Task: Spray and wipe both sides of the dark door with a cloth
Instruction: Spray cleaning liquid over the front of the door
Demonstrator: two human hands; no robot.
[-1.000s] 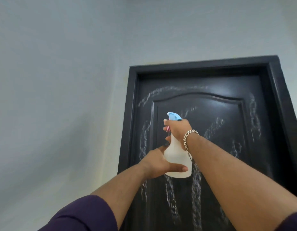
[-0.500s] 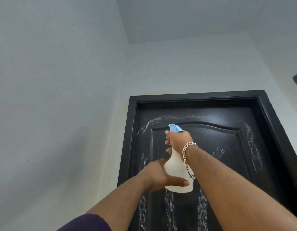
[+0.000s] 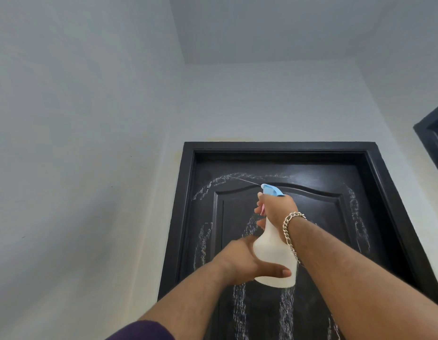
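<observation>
Up high, the right hand (image 3: 278, 209) grips the spray bottle (image 3: 274, 261) neck, fingers curled on its trigger; the left hand (image 3: 245, 263) clasps its base before the dark door (image 3: 318, 229).

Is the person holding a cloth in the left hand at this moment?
No, the left hand holds the base of the white spray bottle, while the right hand grips its neck at the trigger.
</observation>
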